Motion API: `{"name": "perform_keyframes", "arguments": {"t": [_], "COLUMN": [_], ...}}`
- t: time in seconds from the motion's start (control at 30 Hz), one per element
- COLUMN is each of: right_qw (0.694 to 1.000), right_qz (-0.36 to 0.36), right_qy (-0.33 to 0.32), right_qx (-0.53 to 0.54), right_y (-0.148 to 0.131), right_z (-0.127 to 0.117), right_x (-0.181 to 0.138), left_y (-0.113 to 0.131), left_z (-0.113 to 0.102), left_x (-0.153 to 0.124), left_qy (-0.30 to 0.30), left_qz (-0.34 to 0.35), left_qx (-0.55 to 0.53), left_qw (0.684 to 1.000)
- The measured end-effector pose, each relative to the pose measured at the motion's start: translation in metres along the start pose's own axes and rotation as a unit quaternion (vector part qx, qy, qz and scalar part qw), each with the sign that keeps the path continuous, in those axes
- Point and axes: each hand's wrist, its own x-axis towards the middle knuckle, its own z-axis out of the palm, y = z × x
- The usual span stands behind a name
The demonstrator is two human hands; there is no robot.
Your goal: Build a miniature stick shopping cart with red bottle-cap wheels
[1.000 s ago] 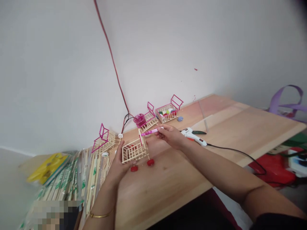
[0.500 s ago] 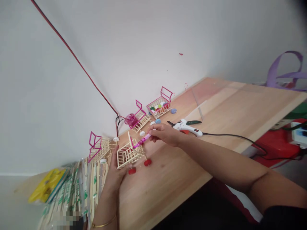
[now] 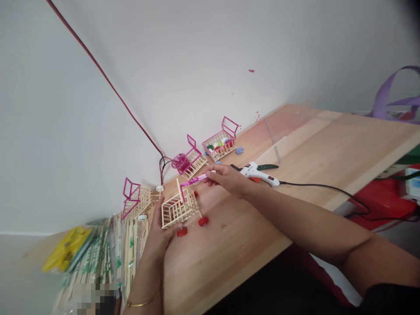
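My left hand (image 3: 160, 234) is closed on the near left side of a small toy cart (image 3: 175, 213) built of pale wooden sticks, with red round wheels (image 3: 203, 222). Between the thumb and fingers of my right hand (image 3: 225, 178) is a slim pink marker pen (image 3: 197, 179). Its tip end is at the cart's upright handle stick, which has magenta colour on part of it. Whether the tip touches the wood I cannot tell. Behind them is a magenta pot (image 3: 180, 162), beside another stick cart (image 3: 196, 166) with magenta trim.
A white glue gun (image 3: 264, 175) with a black cord lies right of my right hand. Another cart (image 3: 219, 146) holding coloured caps stands by the wall. At the left are a magenta-trimmed cart (image 3: 138, 205), bundled sticks (image 3: 105, 249) and a yellow packet (image 3: 67, 249).
My right hand and the pen have drawn slightly up from the handle stick, showing more of its magenta part. My left hand keeps its hold on the cart. The view has shifted a little.
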Motion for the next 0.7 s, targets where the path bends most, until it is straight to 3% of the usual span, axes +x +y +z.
{"name": "perform_keyframes", "arguments": {"t": [0.17, 0.53, 0.7], "right_qw": [1.0, 0.992, 0.992], "right_qz": [0.024, 0.058, 0.061], "right_qy": [-0.008, -0.11, -0.115], "right_qx": [0.005, -0.012, -0.005], "right_y": [-0.0008, 0.0025, 0.0026], "right_z": [-0.0017, -0.0048, -0.0046], "right_x": [-0.0001, -0.0023, -0.0023], "left_y": [-0.0008, -0.0051, -0.007], "left_z": [-0.0007, -0.0072, -0.0085], "left_x": [-0.0005, 0.0043, 0.0047], "left_qy": [-0.003, -0.031, -0.032], "left_qz": [-0.009, -0.009, -0.008], "left_qx": [-0.008, -0.01, 0.0], "left_qw": [1.0, 0.999, 0.999]}}
